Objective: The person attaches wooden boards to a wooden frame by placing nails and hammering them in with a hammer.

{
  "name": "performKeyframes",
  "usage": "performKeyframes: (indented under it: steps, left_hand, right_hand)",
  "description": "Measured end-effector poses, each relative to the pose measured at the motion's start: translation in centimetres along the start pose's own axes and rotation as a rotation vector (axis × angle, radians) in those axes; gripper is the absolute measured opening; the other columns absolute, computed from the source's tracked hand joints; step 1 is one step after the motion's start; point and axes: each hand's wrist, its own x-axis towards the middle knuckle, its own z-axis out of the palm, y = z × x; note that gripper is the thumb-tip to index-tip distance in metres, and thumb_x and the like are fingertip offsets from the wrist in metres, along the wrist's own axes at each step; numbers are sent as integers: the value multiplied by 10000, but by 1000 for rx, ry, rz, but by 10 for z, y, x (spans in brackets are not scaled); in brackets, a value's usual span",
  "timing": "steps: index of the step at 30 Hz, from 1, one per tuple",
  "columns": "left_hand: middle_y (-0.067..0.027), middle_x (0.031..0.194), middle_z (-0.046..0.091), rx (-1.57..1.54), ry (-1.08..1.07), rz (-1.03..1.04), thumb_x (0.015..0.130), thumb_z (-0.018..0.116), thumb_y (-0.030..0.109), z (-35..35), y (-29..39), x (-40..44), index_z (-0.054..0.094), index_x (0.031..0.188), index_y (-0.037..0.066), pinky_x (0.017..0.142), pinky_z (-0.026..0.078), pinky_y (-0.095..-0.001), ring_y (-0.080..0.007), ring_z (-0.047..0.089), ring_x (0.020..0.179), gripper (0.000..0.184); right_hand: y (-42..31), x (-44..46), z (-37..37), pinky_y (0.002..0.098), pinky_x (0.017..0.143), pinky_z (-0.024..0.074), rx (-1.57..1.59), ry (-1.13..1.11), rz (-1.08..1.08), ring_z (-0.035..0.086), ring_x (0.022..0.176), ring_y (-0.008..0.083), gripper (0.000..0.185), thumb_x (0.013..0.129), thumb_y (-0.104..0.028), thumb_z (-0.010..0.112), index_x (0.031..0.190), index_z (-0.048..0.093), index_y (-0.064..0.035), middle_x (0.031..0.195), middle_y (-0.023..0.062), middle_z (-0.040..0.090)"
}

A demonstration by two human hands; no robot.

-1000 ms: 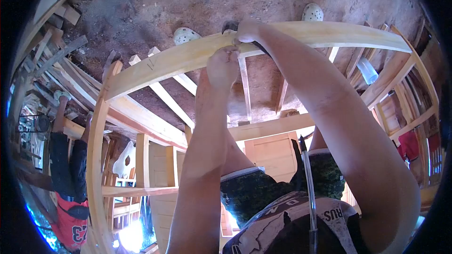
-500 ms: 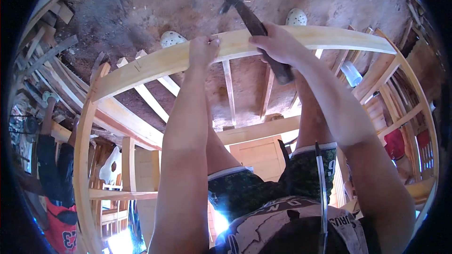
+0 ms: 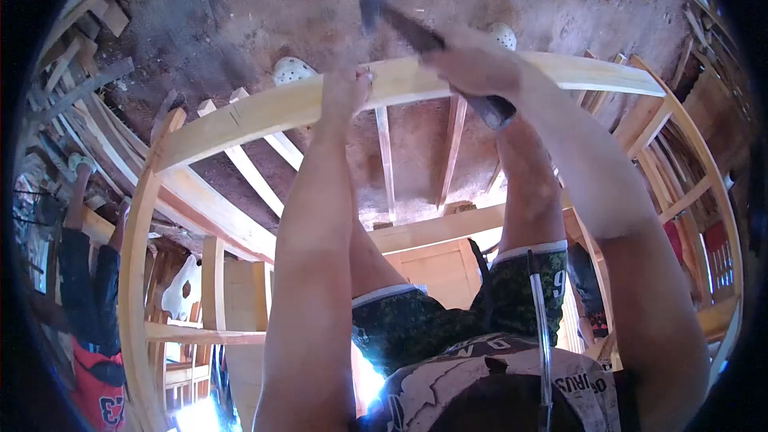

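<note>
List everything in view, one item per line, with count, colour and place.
Hammer: one, dark, in the right hand, over the board
Board: one, pale yellow, across the view below the hands
Wooden frame: one, pale wood, joined to the board's ends
Slats: several, pale wood, on the near side of the board
Scrap wood: many pieces, grey and brown, far left
Floor: one, brown, beyond the board
Other person: one, red top and dark bottoms, left edge
Pen-like tube: one, clear with dark tip, before the shirt
Clogs: two, whitish, beyond the board
Shirt: one, pale and dark, bottom centre
Shorts: one pair, dark patterned, lower centre
Left hand: one, bare, at the board
Right hand: one, bare, around the hammer's handle
</note>
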Motion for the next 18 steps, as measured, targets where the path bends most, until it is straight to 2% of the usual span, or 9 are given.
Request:
performKeyframes:
  steps: [1, 3, 5, 7, 11, 13, 16, 17, 18]
  left_hand:
    - [-181, 786, 705, 63, 34, 60, 847, 674, 245, 1, -1, 4, 746, 908, 40, 765, 523, -417, -313, 688, 767, 225]
    - [-184, 803, 708, 123, 72, 118, 844, 678, 239, 2, -4, 6, 741, 916, 37, 772, 522, -422, -313, 688, 783, 223]
    - [-186, 826, 711, 103, 7, 38, 841, 679, 238, -2, 6, 3, 734, 930, 32, 771, 523, -426, -325, 688, 784, 231]
    - [-188, 826, 709, 212, 20, 72, 841, 675, 253, -5, 9, -1, 734, 926, 33, 773, 523, -424, -328, 686, 782, 243]
    - [-200, 811, 700, 227, 60, 136, 834, 669, 257, -2, 4, 4, 737, 888, 36, 782, 521, -427, -337, 687, 795, 238]
    - [-203, 807, 698, 182, 33, 104, 833, 665, 252, -1, 3, 5, 736, 879, 34, 789, 519, -436, -343, 687, 803, 233]
    - [-207, 804, 696, 127, 11, 64, 832, 659, 250, -3, 10, 0, 735, 870, 31, 796, 517, -448, -352, 686, 805, 236]
    - [-208, 805, 696, 121, 12, 55, 833, 655, 254, -4, 8, 1, 735, 870, 28, 796, 517, -450, -356, 685, 800, 242]
    - [-208, 805, 696, 123, 14, 68, 833, 655, 254, -4, 10, 4, 735, 870, 28, 796, 517, -450, -356, 685, 800, 242]
  right_hand:
    - [-2, -3, 1, 361, 544, 501, -1, -6, 8, 613, 577, 201, 298, 894, -257, 582, 1014, 540, 13, 658, 102, 586]
    - [-7, -3, 6, 358, 547, 504, 213, 248, 23, 612, 582, 202, 313, 892, -261, 589, 1016, 534, 21, 666, 107, 589]
    - [-1, -3, 19, 347, 544, 502, 190, 256, 37, 614, 587, 189, 315, 886, -244, 589, 1032, 529, 29, 675, 105, 594]
    - [12, -1, 32, 335, 539, 500, -91, -77, 56, 614, 598, 164, 294, 881, -232, 599, 1018, 527, 19, 676, 87, 586]
    - [8, 5, 23, 349, 558, 506, -170, -103, 124, 622, 598, 176, 288, 884, -219, 585, 1025, 532, 27, 673, 93, 594]
    - [-1, 0, 7, 388, 592, 516, 96, 135, -18, 644, 606, 229, 289, 886, -198, 566, 1043, 559, 45, 675, 127, 620]
    - [-14, -7, 20, 396, 596, 516, 245, 366, -26, 641, 582, 243, 299, 887, -220, 564, 992, 584, 59, 646, 139, 619]
    - [-3, -3, 27, 396, 596, 516, 245, 368, -27, 641, 582, 243, 299, 887, -220, 564, 992, 584, 59, 646, 139, 619]
    - [17, 6, 37, 382, 583, 513, 24, 145, 14, 632, 575, 224, 310, 889, -244, 573, 945, 581, 61, 625, 131, 604]
